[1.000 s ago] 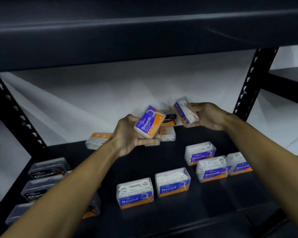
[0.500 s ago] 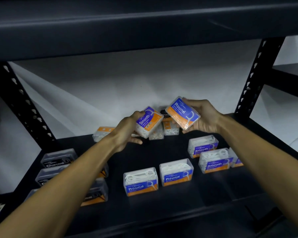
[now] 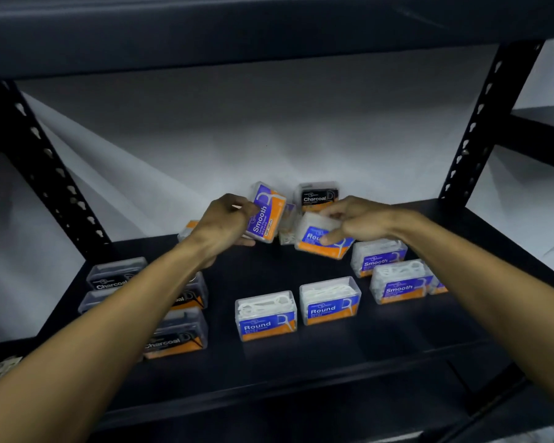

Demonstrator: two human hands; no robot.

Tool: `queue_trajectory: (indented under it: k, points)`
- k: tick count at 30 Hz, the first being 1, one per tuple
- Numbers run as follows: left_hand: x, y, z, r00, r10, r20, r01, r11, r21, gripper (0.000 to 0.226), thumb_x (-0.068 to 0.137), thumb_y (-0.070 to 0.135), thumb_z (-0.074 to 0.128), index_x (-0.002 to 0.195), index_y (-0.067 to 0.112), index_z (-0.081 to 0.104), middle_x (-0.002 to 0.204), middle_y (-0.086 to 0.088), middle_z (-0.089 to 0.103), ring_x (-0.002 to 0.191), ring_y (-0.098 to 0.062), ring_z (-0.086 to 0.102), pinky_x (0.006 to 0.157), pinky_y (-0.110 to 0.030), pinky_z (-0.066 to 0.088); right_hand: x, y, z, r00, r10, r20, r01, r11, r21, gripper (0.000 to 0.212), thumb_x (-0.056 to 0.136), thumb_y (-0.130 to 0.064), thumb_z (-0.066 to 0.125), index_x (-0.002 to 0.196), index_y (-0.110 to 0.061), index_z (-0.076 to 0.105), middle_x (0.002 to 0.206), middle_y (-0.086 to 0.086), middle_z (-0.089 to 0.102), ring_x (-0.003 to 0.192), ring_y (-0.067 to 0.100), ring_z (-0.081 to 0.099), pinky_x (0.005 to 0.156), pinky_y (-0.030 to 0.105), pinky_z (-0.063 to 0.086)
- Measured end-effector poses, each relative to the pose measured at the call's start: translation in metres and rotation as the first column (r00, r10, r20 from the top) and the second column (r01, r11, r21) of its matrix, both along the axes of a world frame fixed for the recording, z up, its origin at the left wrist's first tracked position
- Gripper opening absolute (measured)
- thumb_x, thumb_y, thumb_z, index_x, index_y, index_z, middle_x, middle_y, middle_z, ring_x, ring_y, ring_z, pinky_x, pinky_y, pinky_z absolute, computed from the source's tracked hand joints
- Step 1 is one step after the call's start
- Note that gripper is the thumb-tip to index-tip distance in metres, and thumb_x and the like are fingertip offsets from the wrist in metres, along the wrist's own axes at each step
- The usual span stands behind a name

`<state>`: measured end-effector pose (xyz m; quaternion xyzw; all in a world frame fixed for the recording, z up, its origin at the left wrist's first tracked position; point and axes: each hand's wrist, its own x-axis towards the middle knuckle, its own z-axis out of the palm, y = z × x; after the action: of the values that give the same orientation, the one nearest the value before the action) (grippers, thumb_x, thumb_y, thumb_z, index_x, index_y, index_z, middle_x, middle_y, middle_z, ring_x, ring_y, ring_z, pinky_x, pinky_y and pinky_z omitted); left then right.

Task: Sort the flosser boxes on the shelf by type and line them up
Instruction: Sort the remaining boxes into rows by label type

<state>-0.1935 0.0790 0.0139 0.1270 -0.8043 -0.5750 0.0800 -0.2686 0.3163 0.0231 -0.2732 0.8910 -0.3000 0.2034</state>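
My left hand (image 3: 226, 220) grips a blue-and-orange Smooth flosser box (image 3: 267, 212), held upright above the back of the dark shelf (image 3: 301, 356). My right hand (image 3: 355, 220) holds a Round box (image 3: 317, 241) from above, tilted, its lower edge near the shelf. Behind them a black Charcoal box (image 3: 317, 196) stands against the white wall. Two Round boxes (image 3: 266, 314) (image 3: 330, 300) sit side by side in front. Smooth boxes (image 3: 379, 257) (image 3: 400, 282) line the right. Charcoal boxes (image 3: 115, 273) (image 3: 176, 334) are grouped on the left, partly hidden by my left forearm.
More boxes lie at the back: one with an orange edge (image 3: 187, 228) behind my left wrist and a white one (image 3: 287, 236) between the held boxes. Black perforated uprights (image 3: 58, 174) (image 3: 480, 116) frame the shelf. The upper shelf (image 3: 269, 30) hangs low overhead.
My right hand has brought the Round box down from mid-air toward the shelf. My left hand has turned the Smooth box more upright. The Charcoal box at the back is now uncovered.
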Motion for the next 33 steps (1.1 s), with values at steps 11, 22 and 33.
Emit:
queue_trajectory:
  k: [11,22,33]
  points:
    - [0.012,-0.019,-0.005,0.997,0.080,-0.019,-0.079,0.996,0.032,0.030,0.092,0.029,0.063,0.117,0.014,0.055,0.101,-0.007,0.070,0.082,-0.018,0.072,0.066,-0.032,0.061,0.037,-0.051,-0.018,0.965,0.229,-0.124,-0.192,0.947,0.257,0.037,0.082,-0.026,0.069,0.118,-0.023,0.061,0.113,-0.004,0.064,0.100,0.013,0.060,0.089,0.034,0.050]
    - [0.021,-0.031,-0.005,0.993,0.113,-0.030,-0.113,0.994,0.001,0.032,0.092,0.029,0.064,0.118,0.012,0.054,0.096,-0.005,0.069,0.076,-0.016,0.072,0.065,-0.032,0.061,0.043,-0.096,-0.037,0.944,0.301,-0.137,-0.263,0.934,0.243,0.031,0.081,-0.030,0.072,0.109,-0.020,0.064,0.106,-0.004,0.069,0.092,0.011,0.062,0.082,0.030,0.050]
    - [0.024,-0.038,-0.007,0.995,0.098,-0.032,-0.100,0.994,-0.038,0.031,0.092,0.032,0.064,0.116,0.017,0.052,0.102,-0.005,0.068,0.079,-0.014,0.072,0.065,-0.029,0.061,0.043,-0.103,-0.039,0.944,0.311,-0.108,-0.281,0.933,0.226,0.056,0.078,-0.038,0.074,0.128,-0.025,0.054,0.121,-0.004,0.062,0.105,0.013,0.059,0.094,0.038,0.049]
